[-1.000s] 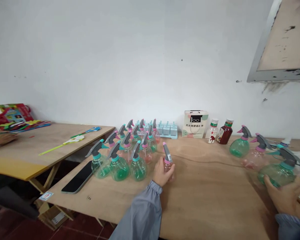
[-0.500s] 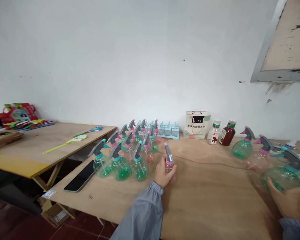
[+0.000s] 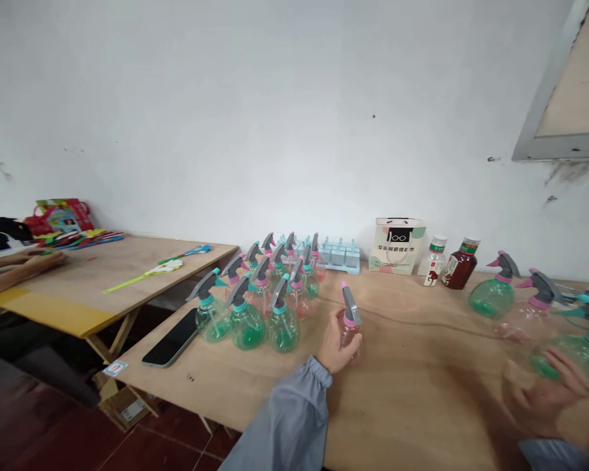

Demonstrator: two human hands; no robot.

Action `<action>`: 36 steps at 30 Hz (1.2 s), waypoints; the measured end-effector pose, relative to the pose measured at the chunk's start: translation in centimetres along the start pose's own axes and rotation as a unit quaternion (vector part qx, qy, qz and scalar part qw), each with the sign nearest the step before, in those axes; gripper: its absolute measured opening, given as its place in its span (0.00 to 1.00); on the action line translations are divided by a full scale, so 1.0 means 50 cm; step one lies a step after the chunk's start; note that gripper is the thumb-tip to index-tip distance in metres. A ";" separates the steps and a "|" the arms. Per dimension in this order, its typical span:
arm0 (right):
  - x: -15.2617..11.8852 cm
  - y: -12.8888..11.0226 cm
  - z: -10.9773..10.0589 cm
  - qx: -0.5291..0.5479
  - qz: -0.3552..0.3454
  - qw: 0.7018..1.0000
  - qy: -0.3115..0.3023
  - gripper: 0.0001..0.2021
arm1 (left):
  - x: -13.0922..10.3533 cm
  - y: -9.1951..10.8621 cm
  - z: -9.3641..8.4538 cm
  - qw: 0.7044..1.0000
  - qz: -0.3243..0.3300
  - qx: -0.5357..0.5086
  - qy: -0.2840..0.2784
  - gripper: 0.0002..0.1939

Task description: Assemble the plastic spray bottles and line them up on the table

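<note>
Spray bottle [image 3: 351,320], pink-collared, gripped in my left hand [image 3: 334,348], front-left of the paper bag [image 3: 396,250]; my right hand [image 3: 540,400], blurred right of that bag, hold unclear, could topple the green bottle [image 3: 588,353] by brushing it.

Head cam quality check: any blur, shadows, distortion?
Head view: right hand motion-blurred, soft shadow on the table beside it; left hand noticeably crisper.
Head view: green spray bottle at the right edge looks stretched, probably the wide lens; floor at lower left is dim.
</note>
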State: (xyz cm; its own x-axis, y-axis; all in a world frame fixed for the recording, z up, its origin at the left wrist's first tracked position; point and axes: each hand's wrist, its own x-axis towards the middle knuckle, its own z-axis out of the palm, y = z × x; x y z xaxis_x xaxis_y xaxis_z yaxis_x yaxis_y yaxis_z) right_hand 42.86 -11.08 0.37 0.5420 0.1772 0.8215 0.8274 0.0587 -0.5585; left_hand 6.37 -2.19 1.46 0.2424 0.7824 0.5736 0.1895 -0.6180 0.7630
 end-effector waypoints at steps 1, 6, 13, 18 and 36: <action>-0.015 -0.042 0.016 0.048 -0.048 0.996 -0.064 0.28 | -0.003 -0.003 0.003 1.000 0.014 -0.014 -0.010 0.28; -0.090 -0.228 0.107 0.221 -0.078 0.916 -0.324 0.28 | -0.013 -0.013 0.018 0.997 0.041 -0.050 -0.043 0.23; -0.127 -0.362 0.171 0.371 -0.012 0.780 -0.503 0.40 | -0.010 0.001 0.013 0.993 0.093 -0.032 -0.067 0.28; -0.125 -0.390 0.168 0.379 0.003 0.764 -0.522 0.33 | -0.011 0.021 -0.045 0.936 0.267 0.137 0.186 0.23; -0.141 -0.380 0.192 0.345 0.053 0.817 -0.459 0.11 | -0.029 -0.020 -0.164 0.910 0.007 0.191 0.368 0.27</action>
State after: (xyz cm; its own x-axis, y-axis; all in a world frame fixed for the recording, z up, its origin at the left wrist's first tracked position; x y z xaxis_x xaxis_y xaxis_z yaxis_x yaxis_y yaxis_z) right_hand 21.93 -4.03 4.09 0.0035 0.8608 0.5090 0.3315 0.4792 -0.8127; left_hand -2.00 -2.10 2.32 -0.4299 0.5265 0.7335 0.5420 -0.4992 0.6760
